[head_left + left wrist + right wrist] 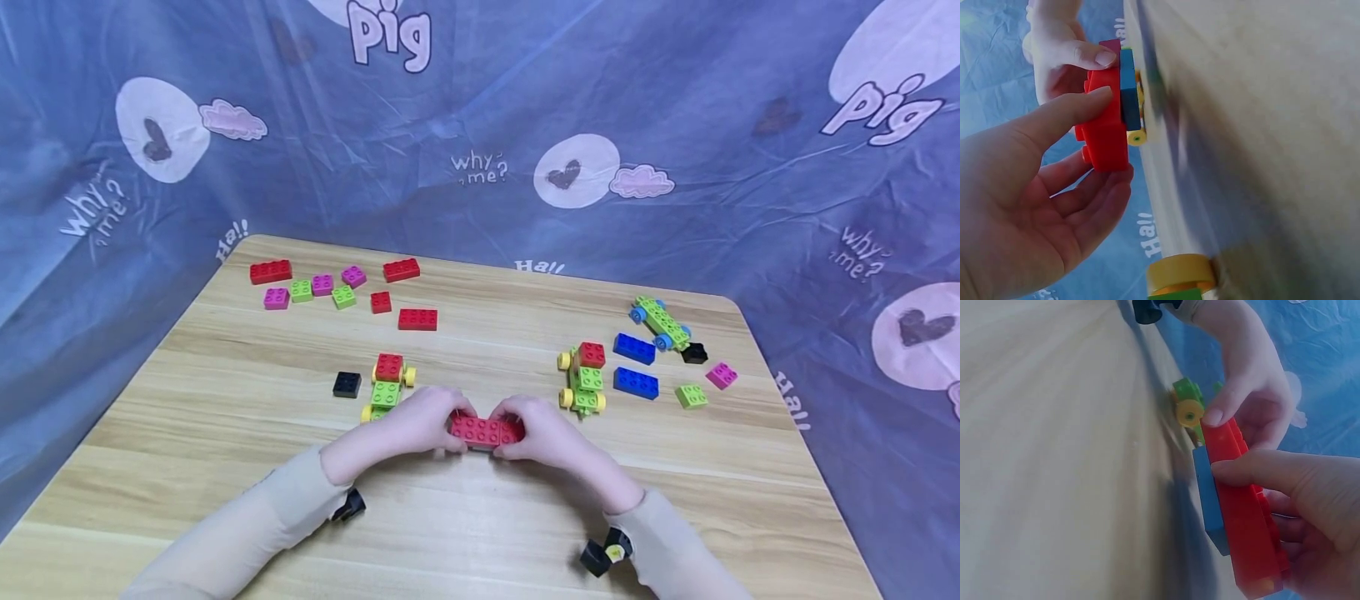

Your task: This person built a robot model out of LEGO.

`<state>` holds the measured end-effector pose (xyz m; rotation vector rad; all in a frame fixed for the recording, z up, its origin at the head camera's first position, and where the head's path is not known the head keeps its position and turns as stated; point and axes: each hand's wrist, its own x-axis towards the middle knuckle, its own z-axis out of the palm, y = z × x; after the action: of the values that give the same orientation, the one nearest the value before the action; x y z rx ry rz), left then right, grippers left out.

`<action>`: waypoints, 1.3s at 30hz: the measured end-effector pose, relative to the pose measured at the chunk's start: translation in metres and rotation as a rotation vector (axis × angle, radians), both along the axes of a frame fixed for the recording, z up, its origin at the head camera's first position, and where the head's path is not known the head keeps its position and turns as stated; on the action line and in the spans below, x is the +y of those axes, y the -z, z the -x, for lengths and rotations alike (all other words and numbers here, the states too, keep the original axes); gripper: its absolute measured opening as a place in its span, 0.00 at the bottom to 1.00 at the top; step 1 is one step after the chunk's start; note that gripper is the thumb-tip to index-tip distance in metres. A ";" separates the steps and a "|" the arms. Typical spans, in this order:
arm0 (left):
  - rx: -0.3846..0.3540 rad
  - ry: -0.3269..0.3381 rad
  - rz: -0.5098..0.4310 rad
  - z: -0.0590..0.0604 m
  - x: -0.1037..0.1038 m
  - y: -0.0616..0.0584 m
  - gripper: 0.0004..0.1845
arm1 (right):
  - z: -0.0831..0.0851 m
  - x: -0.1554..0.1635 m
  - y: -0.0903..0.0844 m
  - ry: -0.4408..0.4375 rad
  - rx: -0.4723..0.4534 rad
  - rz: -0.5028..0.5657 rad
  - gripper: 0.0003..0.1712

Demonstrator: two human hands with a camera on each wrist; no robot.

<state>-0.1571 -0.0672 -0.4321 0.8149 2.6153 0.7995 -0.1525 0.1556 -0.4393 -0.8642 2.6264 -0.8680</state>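
Note:
Both hands hold one block assembly, red building bricks (476, 430) set end to end on a blue brick (1209, 500), studs up. My left hand (431, 419) grips the left end, thumb (1079, 112) on the near side and fingers round the end. My right hand (546, 432) grips the right end in the same way, its thumb pressing the red side close to the left thumb. The blue brick is shorter than the red row and sits under its middle, with a shadow on the table below.
Behind each hand stands a green wheeled base with a red brick: left car (386, 393), right car (588, 379). Blue bricks (636, 383), a blue-wheeled base (660, 323) and a black brick (694, 353) lie right; red, pink and green bricks (302, 290) lie back left.

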 end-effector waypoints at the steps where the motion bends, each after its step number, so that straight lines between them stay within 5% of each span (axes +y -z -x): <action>1: 0.009 0.002 -0.003 0.001 0.000 -0.001 0.22 | 0.001 0.000 -0.002 0.005 0.001 0.003 0.19; 16: 0.071 -0.018 -0.113 0.007 -0.008 -0.021 0.21 | 0.004 -0.003 -0.014 0.059 0.033 0.080 0.20; 28: 0.093 0.017 -0.135 0.013 -0.016 -0.035 0.20 | 0.008 -0.004 -0.019 0.096 0.107 0.175 0.22; 39: 0.190 0.072 -0.150 0.023 -0.028 -0.040 0.21 | 0.017 -0.010 -0.031 0.106 0.170 0.190 0.21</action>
<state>-0.1805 -0.0956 -0.3921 1.0685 2.6952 0.9505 -0.1700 0.1454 -0.4085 -0.8866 2.7911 -1.1342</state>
